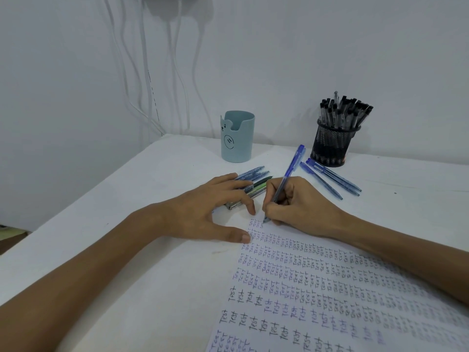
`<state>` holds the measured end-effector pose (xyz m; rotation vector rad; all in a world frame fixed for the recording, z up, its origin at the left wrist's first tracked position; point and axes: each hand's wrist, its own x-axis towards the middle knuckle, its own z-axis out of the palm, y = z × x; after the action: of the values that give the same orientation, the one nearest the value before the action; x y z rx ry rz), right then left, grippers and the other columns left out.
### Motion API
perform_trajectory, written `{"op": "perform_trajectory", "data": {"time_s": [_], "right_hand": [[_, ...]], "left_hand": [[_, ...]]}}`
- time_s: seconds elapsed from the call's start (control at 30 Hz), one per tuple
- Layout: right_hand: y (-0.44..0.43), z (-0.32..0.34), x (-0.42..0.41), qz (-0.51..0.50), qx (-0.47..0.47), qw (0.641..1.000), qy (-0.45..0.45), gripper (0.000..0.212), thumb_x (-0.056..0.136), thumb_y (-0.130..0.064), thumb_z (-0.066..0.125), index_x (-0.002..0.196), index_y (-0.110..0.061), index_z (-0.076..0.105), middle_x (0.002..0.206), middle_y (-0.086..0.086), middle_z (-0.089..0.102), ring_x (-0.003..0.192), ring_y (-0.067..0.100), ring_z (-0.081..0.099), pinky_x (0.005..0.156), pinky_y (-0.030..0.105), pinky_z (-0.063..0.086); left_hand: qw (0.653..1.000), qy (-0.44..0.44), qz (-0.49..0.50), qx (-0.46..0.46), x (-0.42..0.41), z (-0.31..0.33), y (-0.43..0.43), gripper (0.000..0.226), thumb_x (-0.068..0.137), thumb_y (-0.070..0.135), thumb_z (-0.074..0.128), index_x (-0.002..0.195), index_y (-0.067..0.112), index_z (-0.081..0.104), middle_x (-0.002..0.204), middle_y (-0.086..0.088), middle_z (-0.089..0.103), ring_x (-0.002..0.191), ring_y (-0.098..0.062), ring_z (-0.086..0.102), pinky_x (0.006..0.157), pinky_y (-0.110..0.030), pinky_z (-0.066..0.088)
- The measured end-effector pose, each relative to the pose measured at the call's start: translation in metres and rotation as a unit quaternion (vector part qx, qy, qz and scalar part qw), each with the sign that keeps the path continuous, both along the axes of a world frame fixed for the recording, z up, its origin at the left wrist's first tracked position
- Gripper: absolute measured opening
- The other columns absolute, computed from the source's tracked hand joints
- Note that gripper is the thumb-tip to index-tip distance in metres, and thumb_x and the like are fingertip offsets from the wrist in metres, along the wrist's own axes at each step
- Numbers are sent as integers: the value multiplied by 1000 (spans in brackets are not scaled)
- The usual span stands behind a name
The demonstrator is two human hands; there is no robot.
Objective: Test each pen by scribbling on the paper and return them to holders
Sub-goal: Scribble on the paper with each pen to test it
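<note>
On the white table (127,237), the left hand (203,207) half hides loose pens (253,174).

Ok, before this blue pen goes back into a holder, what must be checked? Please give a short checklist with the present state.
1. Right hand grips the blue pen: ok.
2. Pen tip touches the paper at its far corner: ok.
3. Fresh mark from this pen is visible: cannot tell, too small.
4. Left hand steadies the paper, thumb at its edge: ok.
5. Free room in the teal holder: cannot tell, inside hidden.
6. Free room in the black mesh holder: not ok, packed with black pens.
</note>
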<state>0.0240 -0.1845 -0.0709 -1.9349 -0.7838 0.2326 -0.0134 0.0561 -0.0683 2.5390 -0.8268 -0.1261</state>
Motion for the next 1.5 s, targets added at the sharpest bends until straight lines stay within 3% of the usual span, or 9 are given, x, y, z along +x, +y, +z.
{"op": "perform_trajectory", "data": {"time_s": [0.17, 0.37, 0.5, 0.67, 0.83, 0.9, 1.1, 1.3, 1.5], "right_hand": [[-1, -1, 1, 0, 2, 1000, 3, 12, 86, 0, 68, 76, -6, 65, 58, 9, 63, 52, 13, 51, 53, 25, 40], [-1, -5, 4, -13, 3, 1000, -7, 11, 85, -5, 70, 77, -11, 65, 60, 8, 64, 54, 16, 52, 56, 33, 41], [1, -4, 3, -24, -9, 999, -22, 15, 86, -3, 66, 74, -10, 61, 56, 6, 63, 51, 15, 52, 53, 27, 41], [1, 0, 10, -63, 124, 980, 142, 33, 100, -10, 52, 68, -12, 59, 60, 10, 57, 46, 16, 39, 41, 22, 27], [-2, 3, 17, -30, 143, 978, 147, 26, 97, -21, 63, 105, 3, 63, 81, 17, 63, 55, 15, 54, 41, 21, 35], [-4, 5, 19, -49, 160, 976, 142, 42, 87, -19, 71, 119, 2, 55, 82, 19, 70, 54, 20, 60, 45, 22, 45], [-10, 16, 28, -134, 184, 958, 175, 30, 105, -41, 48, 103, -11, 51, 80, 23, 74, 56, 29, 68, 51, 26, 55], [-27, 24, 46, -205, 141, 964, 89, 28, 108, -27, 47, 91, -5, 56, 71, 17, 72, 44, 29, 60, 40, 25, 46], [-53, 32, 73, -257, -50, 965, 0, 40, 107, -21, 33, 97, 1, 65, 63, 10, 67, 50, 22, 56, 44, 24, 45]], "left_hand": [[1000, 3, 6, 8, 0, 0, 0, 50, 82, 62, 75, 127, 49, 57, 164, 25, 24, 153, 10, -1, 110, 3, 3], [1000, 8, 11, 11, 0, 0, 0, 51, 81, 64, 74, 127, 51, 56, 165, 26, 23, 153, 9, -1, 119, -12, 8], [1000, 7, 9, 12, 0, 1, 0, 50, 82, 64, 74, 127, 51, 56, 165, 25, 23, 154, 8, -1, 122, -17, 10], [1000, 4, 7, 8, -1, 2, 0, 50, 82, 62, 75, 127, 49, 57, 165, 25, 25, 153, 9, -1, 118, -9, 7], [1000, 6, 4, 13, 0, 2, 0, 50, 83, 62, 74, 128, 50, 57, 162, 30, 24, 153, 9, -1, 114, -4, 5], [1000, 3, 5, 14, 0, 2, 0, 50, 83, 61, 75, 128, 49, 57, 162, 29, 25, 153, 9, 0, 113, -1, 5], [1000, 14, 13, 13, -1, 2, -1, 51, 81, 64, 74, 127, 51, 56, 164, 30, 21, 151, 14, -3, 112, -2, 6], [1000, 14, 13, 8, -1, 1, 0, 51, 81, 65, 74, 127, 52, 56, 163, 32, 21, 150, 15, -3, 118, -13, 10], [1000, 10, 13, 5, -2, 1, -1, 51, 81, 64, 74, 127, 50, 57, 163, 31, 21, 150, 16, -3, 118, -10, 9]]}}
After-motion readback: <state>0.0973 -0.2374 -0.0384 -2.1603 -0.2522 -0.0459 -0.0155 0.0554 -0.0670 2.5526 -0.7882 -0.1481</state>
